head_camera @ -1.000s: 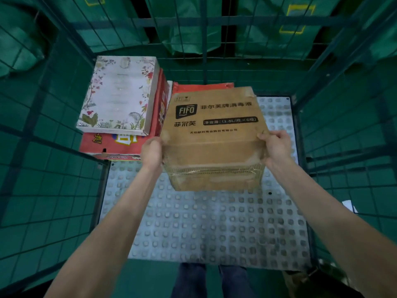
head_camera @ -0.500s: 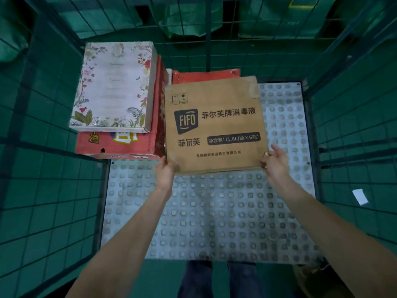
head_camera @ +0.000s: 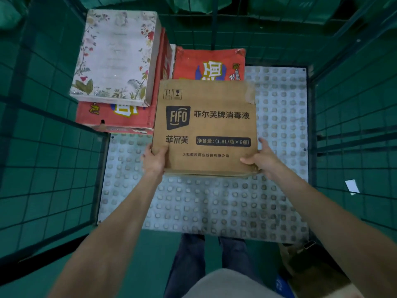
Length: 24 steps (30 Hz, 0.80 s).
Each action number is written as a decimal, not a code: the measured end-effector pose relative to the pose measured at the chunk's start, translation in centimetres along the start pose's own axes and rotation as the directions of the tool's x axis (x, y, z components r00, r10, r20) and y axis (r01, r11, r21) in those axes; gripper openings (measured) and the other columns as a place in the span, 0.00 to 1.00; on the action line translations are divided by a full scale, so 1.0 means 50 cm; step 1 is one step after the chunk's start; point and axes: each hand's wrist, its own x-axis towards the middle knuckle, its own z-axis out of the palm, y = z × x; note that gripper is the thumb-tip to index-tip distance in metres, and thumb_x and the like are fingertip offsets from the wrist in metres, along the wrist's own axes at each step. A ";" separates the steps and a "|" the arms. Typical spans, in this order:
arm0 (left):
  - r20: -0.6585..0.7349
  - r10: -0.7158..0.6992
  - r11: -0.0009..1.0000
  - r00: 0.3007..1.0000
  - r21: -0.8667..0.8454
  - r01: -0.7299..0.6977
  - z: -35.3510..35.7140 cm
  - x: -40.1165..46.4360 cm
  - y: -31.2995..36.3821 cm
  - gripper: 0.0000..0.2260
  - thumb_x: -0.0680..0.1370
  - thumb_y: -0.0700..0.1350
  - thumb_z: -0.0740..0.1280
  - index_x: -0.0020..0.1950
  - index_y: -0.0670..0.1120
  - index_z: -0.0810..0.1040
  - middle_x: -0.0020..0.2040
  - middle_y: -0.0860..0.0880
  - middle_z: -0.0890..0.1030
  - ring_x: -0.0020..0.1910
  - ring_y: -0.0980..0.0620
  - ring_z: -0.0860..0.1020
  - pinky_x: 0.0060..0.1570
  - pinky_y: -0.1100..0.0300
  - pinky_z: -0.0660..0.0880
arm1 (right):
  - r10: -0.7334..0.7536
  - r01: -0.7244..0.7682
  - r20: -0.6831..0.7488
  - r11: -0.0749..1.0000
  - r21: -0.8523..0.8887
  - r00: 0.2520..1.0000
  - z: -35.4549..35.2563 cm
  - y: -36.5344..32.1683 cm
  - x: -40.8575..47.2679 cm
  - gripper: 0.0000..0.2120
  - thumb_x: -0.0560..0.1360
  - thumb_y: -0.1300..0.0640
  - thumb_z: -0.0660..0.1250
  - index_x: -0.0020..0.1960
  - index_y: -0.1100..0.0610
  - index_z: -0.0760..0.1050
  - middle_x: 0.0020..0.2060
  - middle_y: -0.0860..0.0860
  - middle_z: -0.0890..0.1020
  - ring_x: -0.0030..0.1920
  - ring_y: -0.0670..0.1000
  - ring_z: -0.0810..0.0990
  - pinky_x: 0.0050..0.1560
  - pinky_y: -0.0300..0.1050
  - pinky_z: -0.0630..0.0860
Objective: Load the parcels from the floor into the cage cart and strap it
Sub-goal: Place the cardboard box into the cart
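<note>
Both arms stretched out forward and down, bare. Left hand (head_camera: 155,160) gripping the near left corner of the brown box (head_camera: 205,127), thumb on top. Right hand (head_camera: 261,158) holding the near right corner, thumb on top, fingers along the side.

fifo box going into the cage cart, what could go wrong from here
1. The left hand and right hand hold the FIFO box only by its near corners, so the far end could drop or tip.
2. Its left edge sits tight against the red carton; it could snag there, or jolt the floral box stacked on top.
</note>
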 end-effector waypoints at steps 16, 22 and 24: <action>-0.139 -0.269 0.956 0.953 -0.163 0.246 -0.250 -0.142 -0.305 0.18 0.82 0.57 0.58 0.66 0.48 0.68 0.61 0.46 0.72 0.60 0.42 0.72 0.53 0.44 0.74 | -0.095 0.142 0.195 0.961 -0.239 0.976 0.187 0.250 -0.206 0.42 0.69 0.72 0.74 0.75 0.49 0.62 0.60 0.47 0.77 0.62 0.50 0.75 0.68 0.50 0.71; -0.159 -0.208 0.975 0.965 -0.115 0.191 -0.431 -0.051 -0.324 0.21 0.81 0.57 0.57 0.70 0.47 0.67 0.62 0.46 0.72 0.58 0.42 0.73 0.54 0.44 0.75 | -0.097 0.135 0.167 0.962 -0.236 0.981 0.398 0.266 -0.196 0.46 0.67 0.71 0.76 0.78 0.52 0.59 0.66 0.52 0.75 0.65 0.53 0.74 0.68 0.53 0.73; -0.167 -0.186 0.980 0.968 -0.101 0.171 -0.483 -0.010 -0.325 0.21 0.81 0.58 0.57 0.70 0.48 0.67 0.61 0.45 0.72 0.58 0.43 0.73 0.53 0.44 0.76 | -0.116 0.155 0.175 0.962 -0.224 0.978 0.461 0.268 -0.195 0.43 0.69 0.73 0.74 0.77 0.52 0.61 0.62 0.50 0.78 0.63 0.51 0.75 0.66 0.50 0.74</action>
